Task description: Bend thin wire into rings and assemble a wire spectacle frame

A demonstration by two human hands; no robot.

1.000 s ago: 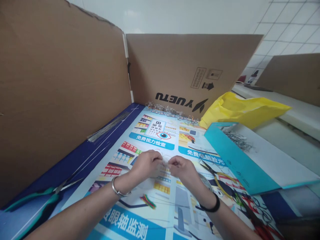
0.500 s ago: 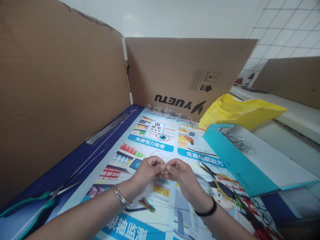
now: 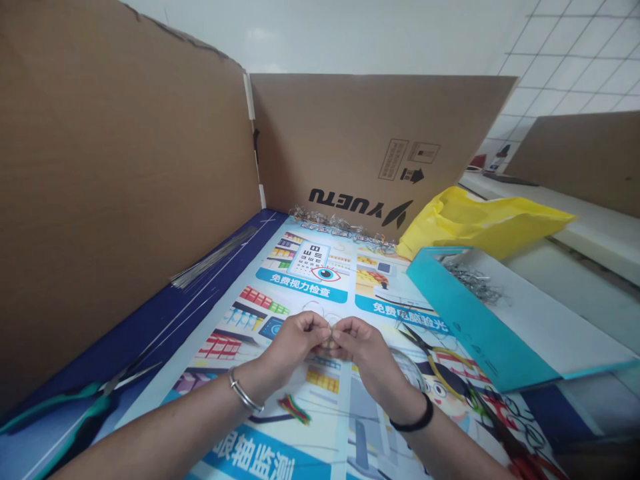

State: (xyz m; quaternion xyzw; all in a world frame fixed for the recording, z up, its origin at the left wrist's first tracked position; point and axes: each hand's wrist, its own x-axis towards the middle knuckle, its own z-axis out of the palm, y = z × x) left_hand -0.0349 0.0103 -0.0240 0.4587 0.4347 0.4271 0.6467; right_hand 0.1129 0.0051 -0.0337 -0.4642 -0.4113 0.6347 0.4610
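My left hand [image 3: 301, 337] and my right hand [image 3: 361, 340] meet over the printed sheet, thumbs and forefingers pinched tip to tip. A thin wire [image 3: 320, 310] curves up just beyond the fingertips, and both hands grip it; its held part is mostly hidden by the fingers. Below them lies a small bundle of red, yellow and green threads [image 3: 295, 409]. Right of my right hand rest scissors with yellow-and-black handles [image 3: 443, 363]. Red-handled scissors [image 3: 505, 433] lie nearer, beside my right forearm.
Teal-handled pliers [image 3: 103, 397] lie open at the left. Straight wires [image 3: 215, 257] rest along the left cardboard wall [image 3: 125, 147]. A teal box [image 3: 480, 333] holds tangled wire pieces, with a yellow bag [image 3: 475, 223] behind it. More wire scraps [image 3: 340, 223] line the back panel.
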